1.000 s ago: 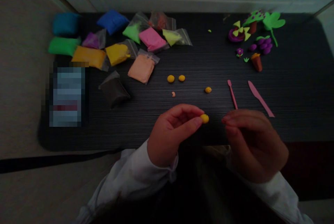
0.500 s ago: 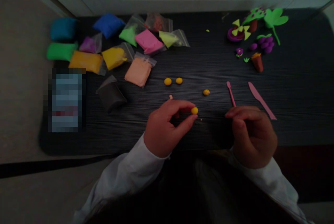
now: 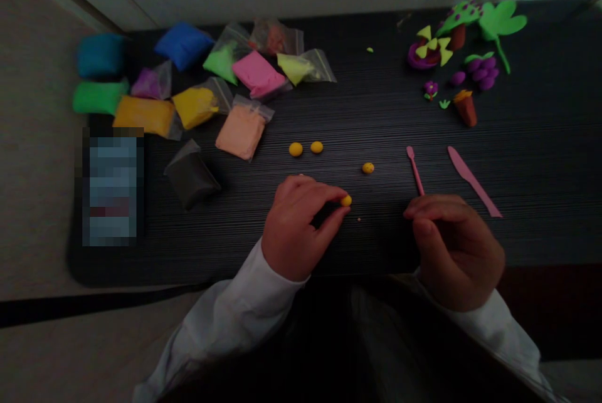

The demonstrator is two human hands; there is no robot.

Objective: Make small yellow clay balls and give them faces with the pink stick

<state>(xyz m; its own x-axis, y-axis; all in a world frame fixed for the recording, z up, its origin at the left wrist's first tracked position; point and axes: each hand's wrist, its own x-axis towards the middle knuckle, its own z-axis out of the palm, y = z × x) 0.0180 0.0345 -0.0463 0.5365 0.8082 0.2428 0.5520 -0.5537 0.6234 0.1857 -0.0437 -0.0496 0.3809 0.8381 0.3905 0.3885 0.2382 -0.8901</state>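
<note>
My left hand [image 3: 298, 227] pinches a small yellow clay ball [image 3: 347, 200] between thumb and forefinger, just above the dark table. To its right, my right hand [image 3: 454, 249] has thumb and fingertips drawn together. Whatever may be between those fingertips is too small or hidden to make out. A thin pink modelling tool [image 3: 415, 171] lies just beyond the right hand, its lower end close to the fingers. Two plain yellow clay balls [image 3: 296, 150] rest beyond the left hand. A speckled yellow ball [image 3: 368, 168] sits between the hands, farther back. A tiny crumb [image 3: 359, 219] lies near the left fingertips.
Bags of coloured clay, such as a peach bag [image 3: 242, 130] and a black bag [image 3: 192, 176], cover the left side. A blurred-out device [image 3: 113, 190] lies at far left. A pink plastic knife [image 3: 475, 182] is at right, with finished clay pieces [image 3: 465, 107] behind it.
The view has shifted slightly. My left hand still pinches the yellow ball, now turned so that more of it is covered by the fingers. The right hand keeps nearly the same pose.
</note>
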